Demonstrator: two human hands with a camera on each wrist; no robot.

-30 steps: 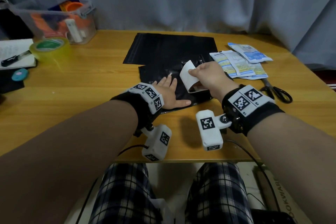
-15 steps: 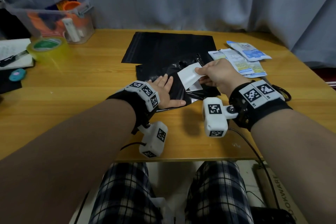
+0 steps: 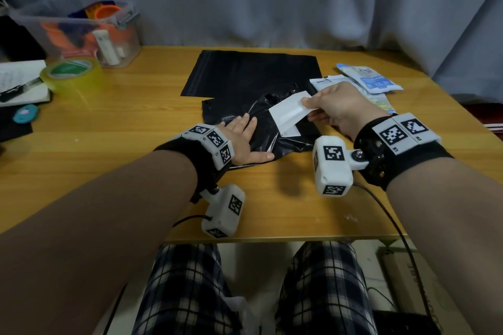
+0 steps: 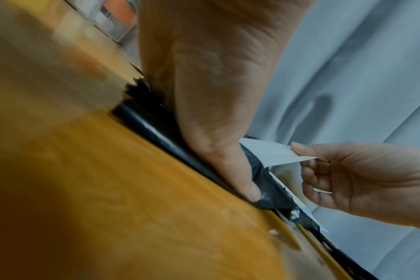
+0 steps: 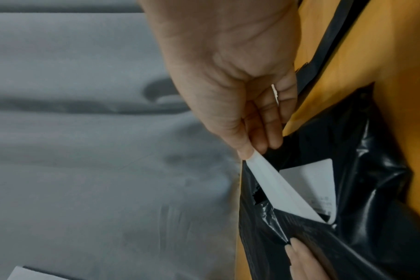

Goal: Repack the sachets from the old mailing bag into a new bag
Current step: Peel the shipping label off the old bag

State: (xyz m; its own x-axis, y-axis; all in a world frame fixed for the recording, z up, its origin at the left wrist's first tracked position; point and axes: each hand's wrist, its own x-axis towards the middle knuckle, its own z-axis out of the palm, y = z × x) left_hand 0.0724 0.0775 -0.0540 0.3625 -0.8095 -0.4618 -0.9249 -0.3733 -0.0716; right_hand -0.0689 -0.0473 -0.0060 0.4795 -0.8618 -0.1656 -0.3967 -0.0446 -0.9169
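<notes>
A crumpled old black mailing bag (image 3: pixel 246 107) lies mid-table. My left hand (image 3: pixel 242 139) presses flat on its near left part, fingers straight (image 4: pixel 228 161). My right hand (image 3: pixel 330 107) pinches a corner of a white label (image 3: pixel 288 114) between thumb and fingers and holds it lifted off the bag, its lower end still stuck there (image 5: pixel 307 185). A flat new black bag (image 3: pixel 250 71) lies behind the old one. Several blue-and-white sachets (image 3: pixel 373 80) lie at the right, partly hidden by my right hand.
At the back left stand a clear plastic box (image 3: pixel 81 32) of supplies and a roll of tape (image 3: pixel 69 71). A notebook with a pen (image 3: pixel 19 81) lies at the left edge. A grey curtain hangs behind the table.
My right hand has pulled the white label up and to the right, peeling more of it from the old bag. My left hand has stayed pressed on the bag.
</notes>
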